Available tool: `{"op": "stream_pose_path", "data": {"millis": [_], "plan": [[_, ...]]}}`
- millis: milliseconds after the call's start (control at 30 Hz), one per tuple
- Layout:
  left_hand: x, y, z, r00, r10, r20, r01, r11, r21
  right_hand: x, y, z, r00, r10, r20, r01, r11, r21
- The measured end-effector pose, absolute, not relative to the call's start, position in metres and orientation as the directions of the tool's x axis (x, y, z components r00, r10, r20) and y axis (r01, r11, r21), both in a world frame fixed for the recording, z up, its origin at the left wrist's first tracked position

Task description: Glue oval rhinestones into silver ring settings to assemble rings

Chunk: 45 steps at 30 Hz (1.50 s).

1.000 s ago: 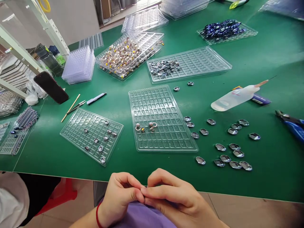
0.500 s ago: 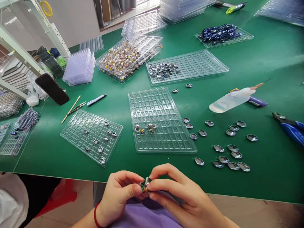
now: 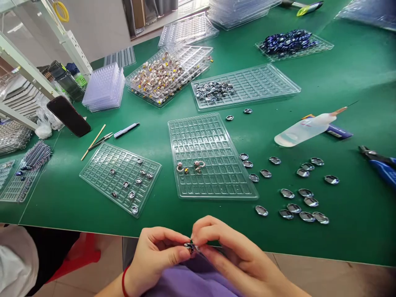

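My left hand [image 3: 156, 258] and my right hand [image 3: 230, 253] meet in front of the table's near edge, over a purple cloth [image 3: 185, 282]. Their fingertips pinch one small shiny piece [image 3: 189, 246] between them; most of it is hidden by the fingers. A red cord circles my left wrist. Straight ahead on the green table [image 3: 62, 198] lies a clear compartment tray [image 3: 208, 154] holding a few small ring-like parts [image 3: 190, 166]. Several loose oval glass stones [image 3: 293, 189] are scattered to the right of it.
A second clear tray [image 3: 120, 177] with several small stones sits left. A glue bottle [image 3: 305, 128] and blue pliers [image 3: 382, 165] lie right. Farther back are trays of parts [image 3: 167, 74], silver stones [image 3: 213, 88], blue stones [image 3: 289, 41], a phone [image 3: 68, 115], a pen [image 3: 125, 129].
Both hands have stayed together at the table edge. The small piece showed between the fingertips half a second ago; now the fingers have closed lower around it.
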<state>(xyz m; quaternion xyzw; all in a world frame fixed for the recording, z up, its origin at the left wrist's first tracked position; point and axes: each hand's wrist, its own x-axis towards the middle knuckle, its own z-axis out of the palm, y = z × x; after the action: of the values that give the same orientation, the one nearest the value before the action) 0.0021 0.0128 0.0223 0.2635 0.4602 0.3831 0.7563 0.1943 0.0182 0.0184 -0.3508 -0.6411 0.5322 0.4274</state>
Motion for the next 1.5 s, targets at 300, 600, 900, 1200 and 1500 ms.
{"op": "stream_pose_path", "data": {"millis": [300, 600, 900, 1200, 1500], "plan": [[0.005, 0.014, 0.019, 0.282, 0.821, -0.497, -0.415, 0.571, 0.708, 0.211, 0.037, 0.020, -0.537, 0.677, 0.503, 0.039, 0.615, -0.787], [0.005, 0.010, 0.028, 0.202, 0.851, -0.484, -0.310, 0.525, 0.793, 0.195, 0.021, 0.013, -0.371, 0.624, 0.688, 0.270, 0.781, -0.563], [0.005, 0.011, 0.029, 0.143, 0.905, -0.400, -0.240, 0.424, 0.873, 0.188, 0.006, 0.001, -0.367, 0.671, 0.645, 0.340, 0.742, -0.578], [0.004, 0.008, 0.026, 0.142, 0.914, -0.380, -0.186, 0.402, 0.896, 0.185, 0.010, 0.005, -0.368, 0.657, 0.658, 0.356, 0.753, -0.553], [0.005, 0.007, 0.028, 0.096, 0.954, -0.285, -0.040, 0.290, 0.956, 0.183, 0.010, 0.009, -0.370, 0.645, 0.669, 0.386, 0.762, -0.521]]}}
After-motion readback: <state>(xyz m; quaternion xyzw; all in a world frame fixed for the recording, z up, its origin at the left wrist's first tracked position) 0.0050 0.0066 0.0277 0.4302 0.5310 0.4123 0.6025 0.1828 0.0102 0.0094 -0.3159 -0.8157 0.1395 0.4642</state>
